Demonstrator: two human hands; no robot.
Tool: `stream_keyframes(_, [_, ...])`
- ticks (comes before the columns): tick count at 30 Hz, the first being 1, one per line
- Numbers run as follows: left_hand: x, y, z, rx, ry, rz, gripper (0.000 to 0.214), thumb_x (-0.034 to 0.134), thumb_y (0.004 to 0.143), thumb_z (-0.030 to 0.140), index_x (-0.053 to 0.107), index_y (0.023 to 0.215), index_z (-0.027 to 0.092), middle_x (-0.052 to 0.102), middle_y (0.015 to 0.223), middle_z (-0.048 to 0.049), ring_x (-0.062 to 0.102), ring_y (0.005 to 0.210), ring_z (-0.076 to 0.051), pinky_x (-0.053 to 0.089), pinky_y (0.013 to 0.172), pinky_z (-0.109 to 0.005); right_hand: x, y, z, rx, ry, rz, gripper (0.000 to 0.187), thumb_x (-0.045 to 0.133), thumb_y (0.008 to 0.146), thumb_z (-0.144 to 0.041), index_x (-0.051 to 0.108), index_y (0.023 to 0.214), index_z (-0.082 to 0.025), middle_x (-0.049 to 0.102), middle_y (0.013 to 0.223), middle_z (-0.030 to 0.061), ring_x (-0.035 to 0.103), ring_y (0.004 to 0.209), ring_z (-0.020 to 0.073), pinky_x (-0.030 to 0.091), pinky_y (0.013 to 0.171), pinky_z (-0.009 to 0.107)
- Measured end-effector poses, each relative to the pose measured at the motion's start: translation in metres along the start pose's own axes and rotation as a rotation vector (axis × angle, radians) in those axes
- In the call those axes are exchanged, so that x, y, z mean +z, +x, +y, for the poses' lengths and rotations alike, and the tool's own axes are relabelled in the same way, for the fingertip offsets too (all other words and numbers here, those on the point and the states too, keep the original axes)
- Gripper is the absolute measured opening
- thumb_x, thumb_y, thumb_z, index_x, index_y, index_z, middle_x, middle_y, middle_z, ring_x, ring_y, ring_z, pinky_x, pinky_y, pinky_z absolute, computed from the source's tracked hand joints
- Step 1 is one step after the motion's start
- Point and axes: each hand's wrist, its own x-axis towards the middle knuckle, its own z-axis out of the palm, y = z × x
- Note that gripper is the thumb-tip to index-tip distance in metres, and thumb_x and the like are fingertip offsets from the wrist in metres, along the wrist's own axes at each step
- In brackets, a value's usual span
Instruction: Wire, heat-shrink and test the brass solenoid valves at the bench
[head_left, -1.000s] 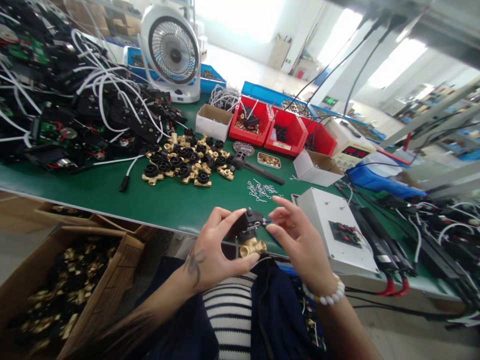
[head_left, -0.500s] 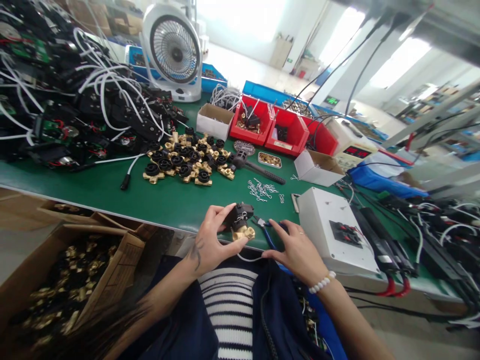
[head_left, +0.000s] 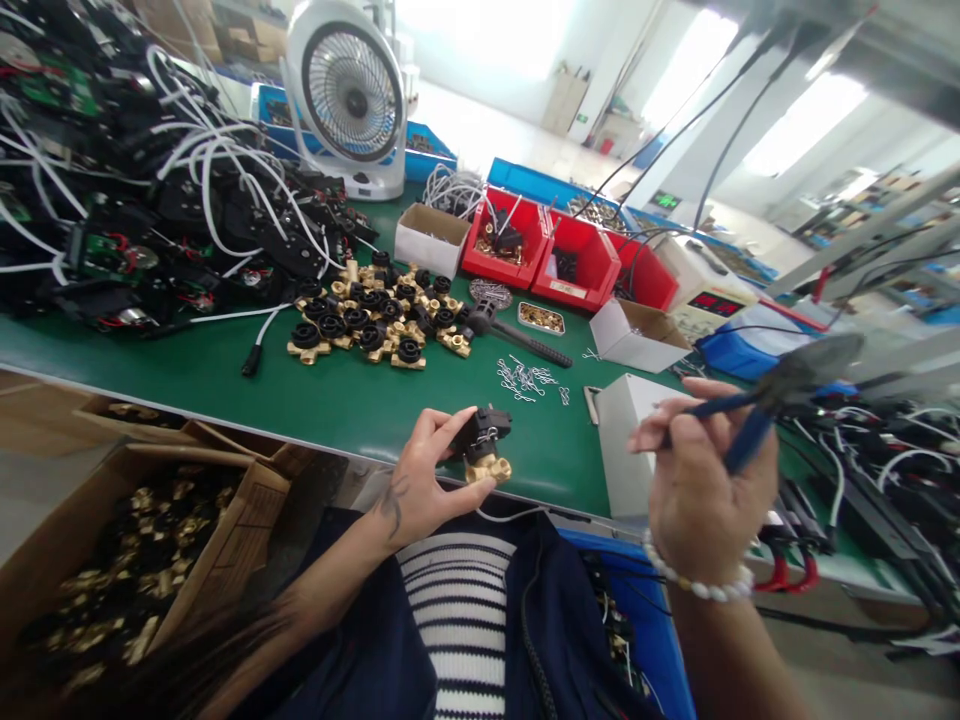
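Observation:
My left hand (head_left: 427, 475) is closed around a brass valve with a black housing (head_left: 484, 435), near the front edge of the green bench. A metal clip shows on the valve's neck, and its brass body points down. Raised on the right, my right hand (head_left: 705, 470) grips blue-handled pliers (head_left: 750, 430), blurred by motion, their jaws pointing up and right. Behind the valve lies a scatter of small silver clips (head_left: 525, 378). A pile of brass valves with black caps (head_left: 375, 315) sits farther back to the left.
A hammer (head_left: 517, 335) lies past the clips. Red bins (head_left: 577, 265), a white carton (head_left: 637, 335) and a fan (head_left: 349, 100) stand behind. A grey-white box (head_left: 626, 450) is near my right hand. Wired black units (head_left: 150, 220) fill the left.
My right hand has picked the pliers up off the bench and carried them up and to the right. The left hand stays in place with the valve.

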Motion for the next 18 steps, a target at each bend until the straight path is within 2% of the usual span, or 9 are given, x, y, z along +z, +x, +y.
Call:
stream_keyframes(4, [-0.0001,0.0000,-0.0001,-0.007,0.006,-0.019,0.069,0.072,0.077,0.033,0.046,0.140,0.022,0.046,0.114,-0.0053,0.055,0.109,-0.020,0.058,0.092,-0.039,0.0113,-0.0068,0.0026,-0.026,-0.251,-0.592,0.019,0.058,0.083,-0.022,0.064,0.101,-0.022,0.064,0.083,0.0025,0.061,0.066,0.0164,0.051,0.061,0.030])
stream_keyframes(5, [0.0000,0.0000,-0.0003,-0.006,0.005,-0.020,0.069,0.072,0.077,0.033,0.046,0.140,0.021,0.046,0.114,-0.0053,0.055,0.109,-0.020,0.058,0.093,-0.038,0.0103,-0.0066,0.0032,-0.019,-0.280,-0.637,0.018,0.058,0.083,-0.022,0.065,0.100,-0.021,0.065,0.084,0.0030,0.061,0.068,0.0169,0.051,0.062,0.030])
stream_keyframes(6, [0.0001,0.0000,-0.0005,-0.002,0.002,-0.019,0.069,0.072,0.076,0.033,0.047,0.140,0.020,0.046,0.114,-0.0054,0.054,0.110,-0.020,0.058,0.093,-0.038,0.0086,-0.0060,0.0035,-0.011,-0.279,-0.569,0.018,0.057,0.084,-0.023,0.064,0.100,-0.021,0.065,0.084,0.0029,0.061,0.068,0.0165,0.051,0.062,0.029])
stream_keyframes(10, [0.0001,0.0003,-0.0015,0.024,-0.011,0.004,0.069,0.072,0.076,0.032,0.047,0.139,0.020,0.047,0.114,-0.0053,0.054,0.109,-0.020,0.058,0.092,-0.037,0.0063,-0.0055,0.0059,-0.023,-0.130,0.042,0.018,0.059,0.090,-0.030,0.058,0.107,-0.023,0.057,0.083,0.0000,0.054,0.063,0.0136,0.048,0.062,0.029])
stream_keyframes(11, [-0.0001,0.0006,-0.0016,0.025,-0.010,0.003,0.069,0.073,0.076,0.032,0.047,0.139,0.020,0.047,0.113,-0.0052,0.054,0.109,-0.020,0.058,0.092,-0.038,0.0073,-0.0063,0.0069,-0.030,-0.123,0.049,0.019,0.059,0.090,-0.031,0.057,0.107,-0.023,0.055,0.082,-0.0002,0.053,0.062,0.0137,0.048,0.062,0.030])
stream_keyframes(12, [-0.0003,0.0008,-0.0017,0.025,-0.009,-0.004,0.070,0.073,0.075,0.032,0.047,0.139,0.020,0.047,0.113,-0.0052,0.054,0.108,-0.020,0.058,0.092,-0.038,0.0082,-0.0068,0.0077,-0.032,-0.150,-0.052,0.019,0.059,0.089,-0.032,0.056,0.106,-0.023,0.056,0.081,-0.0001,0.053,0.061,0.0141,0.049,0.061,0.030])
stream_keyframes(15, [-0.0008,0.0014,-0.0019,0.019,-0.010,-0.019,0.071,0.074,0.075,0.032,0.047,0.139,0.020,0.046,0.112,-0.0049,0.054,0.108,-0.020,0.058,0.092,-0.039,0.0070,-0.0043,0.0076,-0.051,-0.311,-0.620,0.017,0.058,0.086,-0.031,0.061,0.100,-0.022,0.060,0.077,0.0015,0.056,0.060,0.0160,0.049,0.058,0.031])
stream_keyframes(16, [-0.0009,0.0014,-0.0020,0.019,-0.014,-0.020,0.071,0.074,0.075,0.032,0.047,0.139,0.021,0.046,0.112,-0.0047,0.054,0.108,-0.020,0.058,0.093,-0.039,0.0053,-0.0020,0.0065,-0.067,-0.335,-0.682,0.016,0.059,0.085,-0.029,0.062,0.099,-0.022,0.062,0.079,0.0024,0.058,0.062,0.0168,0.050,0.060,0.032])
stream_keyframes(18, [-0.0007,0.0013,-0.0023,0.026,-0.022,-0.014,0.070,0.074,0.075,0.032,0.048,0.139,0.023,0.047,0.112,-0.0043,0.055,0.108,-0.020,0.058,0.092,-0.040,0.0024,0.0024,0.0036,-0.093,-0.301,-0.457,0.014,0.060,0.086,-0.027,0.062,0.099,-0.023,0.063,0.085,0.0035,0.060,0.070,0.0181,0.051,0.065,0.033])
